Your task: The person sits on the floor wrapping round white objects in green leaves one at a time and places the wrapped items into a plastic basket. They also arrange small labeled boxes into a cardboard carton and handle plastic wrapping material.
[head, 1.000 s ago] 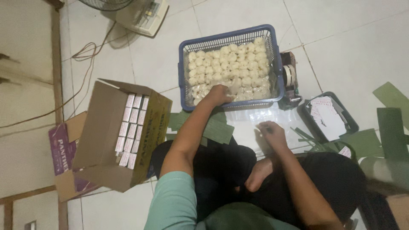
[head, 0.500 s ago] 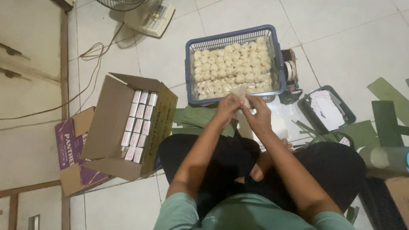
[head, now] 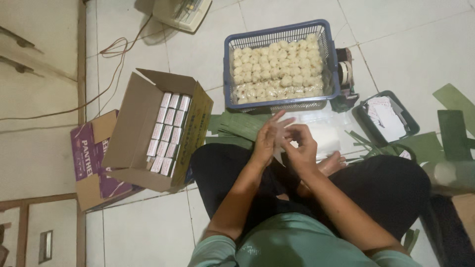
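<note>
1. A purple cardboard box (head: 91, 163) with open flaps lies furthest left of the blue plastic basket, on the pale tiled floor (head: 148, 227).
2. Touching it on the basket's side stands an open brown cardboard box (head: 143, 128), packed with rows of small white cartons (head: 168, 131).
3. Below and left of the basket, a pile of flat green leaf strips (head: 237, 126) lies on the floor.
4. The person sits cross-legged below the basket. The left hand (head: 268, 138) is raised with its fingers stretched and apart, pressed against a thin clear plastic wrapper (head: 281, 134) held between both hands.
5. The right hand (head: 299, 146) touches the left, its fingers curled and pinched on the same wrapper; whether anything sits inside it cannot be told.
6. The blue plastic basket (head: 228, 69) itself is full of small pale round dumplings (head: 279, 66).
7. Just below the basket, a stack of clear plastic sheets (head: 324, 136) lies beside the hands.
8. Right of the basket sits a dark rectangular tray (head: 413, 126) holding white paper slips (head: 386, 116), with more green leaf pieces (head: 452, 128) further right.
</note>
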Demonstrator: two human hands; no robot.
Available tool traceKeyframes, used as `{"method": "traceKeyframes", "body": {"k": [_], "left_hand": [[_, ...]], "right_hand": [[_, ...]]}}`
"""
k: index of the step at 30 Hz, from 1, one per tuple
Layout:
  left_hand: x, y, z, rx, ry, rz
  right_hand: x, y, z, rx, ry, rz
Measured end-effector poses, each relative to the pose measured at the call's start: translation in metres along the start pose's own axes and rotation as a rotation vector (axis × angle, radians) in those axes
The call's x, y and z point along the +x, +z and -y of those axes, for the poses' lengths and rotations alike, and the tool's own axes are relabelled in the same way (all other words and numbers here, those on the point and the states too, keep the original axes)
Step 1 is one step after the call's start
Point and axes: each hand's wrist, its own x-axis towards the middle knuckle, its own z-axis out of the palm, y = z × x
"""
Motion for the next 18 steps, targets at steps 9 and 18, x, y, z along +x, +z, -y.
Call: {"method": "traceKeyframes", "body": {"k": [9, 18], "left_hand": [[-0.017, 0.027, -0.006, -0.064, 0.166, -0.289], [-0.027, 0.035, -0.010, 0.153, 0.137, -0.511]], "right_hand": [[-0.005, -0.005, 0.012, -0.202, -0.008, 0.196], [0.013, -0.020, 0.005, 0.183, 0.385, 0.364]]}}
